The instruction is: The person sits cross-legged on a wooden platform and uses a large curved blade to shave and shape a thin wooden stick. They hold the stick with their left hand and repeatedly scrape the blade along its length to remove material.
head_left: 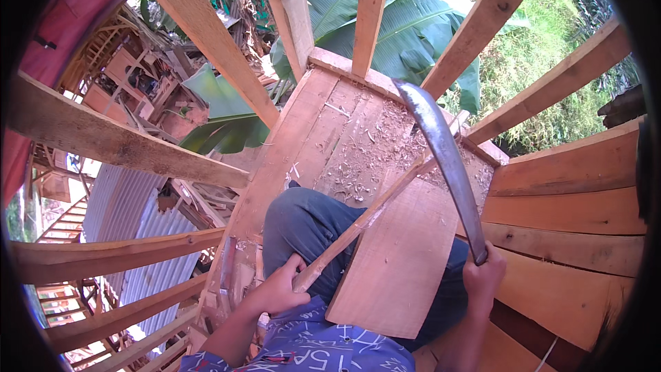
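My left hand (281, 291) is closed round the near end of a long thin wooden stick (363, 222). The stick slants away to the upper right, across a wide flat board (396, 262) lying over my lap. In my right hand (484, 277) is a machete (441, 134) with a long, curved dark blade, raised and pointing away from me. Its handle is hidden in my fist. The blade passes over the far part of the stick; whether they touch, I cannot tell.
Curled wood shavings (372, 134) litter the plank floor (313, 124) ahead of my bent knee (303, 217). Upright wooden slats (372, 14) fence the platform in front and to the left. A plank wall (564, 210) stands close on my right. Beyond are banana leaves (392, 21) and corrugated metal sheets (148, 234).
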Demonstrator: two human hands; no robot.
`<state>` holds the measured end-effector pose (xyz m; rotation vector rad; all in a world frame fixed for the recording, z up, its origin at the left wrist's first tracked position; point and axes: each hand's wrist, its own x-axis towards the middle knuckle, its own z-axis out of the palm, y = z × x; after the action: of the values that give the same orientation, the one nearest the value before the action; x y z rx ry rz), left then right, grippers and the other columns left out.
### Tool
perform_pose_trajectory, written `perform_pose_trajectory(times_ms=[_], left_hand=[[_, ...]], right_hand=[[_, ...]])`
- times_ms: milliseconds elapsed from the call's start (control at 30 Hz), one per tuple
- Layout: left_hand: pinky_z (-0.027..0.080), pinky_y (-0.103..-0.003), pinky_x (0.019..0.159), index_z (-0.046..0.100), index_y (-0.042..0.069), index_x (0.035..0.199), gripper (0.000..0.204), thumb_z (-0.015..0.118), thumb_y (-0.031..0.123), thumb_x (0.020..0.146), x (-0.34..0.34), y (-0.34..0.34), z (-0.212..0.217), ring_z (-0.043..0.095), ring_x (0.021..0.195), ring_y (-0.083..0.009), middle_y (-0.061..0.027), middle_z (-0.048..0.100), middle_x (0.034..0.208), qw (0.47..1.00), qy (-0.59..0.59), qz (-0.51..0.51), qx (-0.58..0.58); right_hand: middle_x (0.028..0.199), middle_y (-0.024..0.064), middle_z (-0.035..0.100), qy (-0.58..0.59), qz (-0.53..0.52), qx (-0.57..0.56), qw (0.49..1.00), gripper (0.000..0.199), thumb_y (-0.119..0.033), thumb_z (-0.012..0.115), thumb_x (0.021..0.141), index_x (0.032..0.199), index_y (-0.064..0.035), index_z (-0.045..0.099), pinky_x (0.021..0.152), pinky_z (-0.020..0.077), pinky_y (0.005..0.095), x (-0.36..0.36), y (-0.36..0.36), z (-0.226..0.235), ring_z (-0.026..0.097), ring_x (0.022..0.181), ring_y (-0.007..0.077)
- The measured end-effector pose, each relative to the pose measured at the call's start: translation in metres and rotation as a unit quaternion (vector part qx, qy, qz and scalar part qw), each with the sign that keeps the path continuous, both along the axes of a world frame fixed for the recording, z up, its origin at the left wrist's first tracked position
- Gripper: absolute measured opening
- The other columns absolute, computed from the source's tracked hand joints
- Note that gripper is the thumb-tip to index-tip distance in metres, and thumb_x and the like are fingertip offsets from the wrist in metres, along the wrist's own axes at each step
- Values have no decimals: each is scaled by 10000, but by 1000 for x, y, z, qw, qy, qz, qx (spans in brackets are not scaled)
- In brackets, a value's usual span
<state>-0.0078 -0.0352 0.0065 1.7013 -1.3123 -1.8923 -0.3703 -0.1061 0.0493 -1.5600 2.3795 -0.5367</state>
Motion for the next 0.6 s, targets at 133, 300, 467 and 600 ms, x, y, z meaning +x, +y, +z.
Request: perform_pose_trajectory(times_ms=[133, 300, 467, 600], left_hand=[[404, -291, 559, 387, 20, 1028, 461, 661, 71, 661, 3, 3, -2, 500, 635, -124, -64, 528, 708, 998, 51, 25, 33], [401, -267, 562, 389, 23, 1036, 449, 645, 36, 668, 9, 4, -8, 492, 639, -99, -44, 528, 715, 992, 114, 37, 44], [402, -264, 564, 391, 22, 1035, 446, 645, 35, 669, 3, 2, -5, 498, 646, -96, -39, 530, 719, 997, 79, 20, 17], [404, -255, 570, 373, 35, 1038, 474, 644, 22, 649, 5, 2, -3, 513, 679, -103, -45, 523, 737, 996, 61, 21, 59]], right_hand=[[635, 198, 547, 64, 141, -58, 986, 91, -79, 564, 608, 686, -32, 573, 548, 421, 459, 20, 3, 2, 553, 618, 411], [600, 187, 533, 29, 2, 7, 1000, 115, -102, 606, 721, 729, 8, 575, 540, 414, 416, -15, -20, -13, 550, 564, 364], [530, 93, 406, -77, -47, -23, 996, 182, -126, 631, 807, 785, 46, 577, 492, 341, 356, -56, -8, -27, 407, 495, 149], [546, 145, 459, -41, 31, -36, 998, 116, -93, 615, 729, 754, 16, 581, 488, 366, 386, -17, 0, 3, 491, 485, 241]])
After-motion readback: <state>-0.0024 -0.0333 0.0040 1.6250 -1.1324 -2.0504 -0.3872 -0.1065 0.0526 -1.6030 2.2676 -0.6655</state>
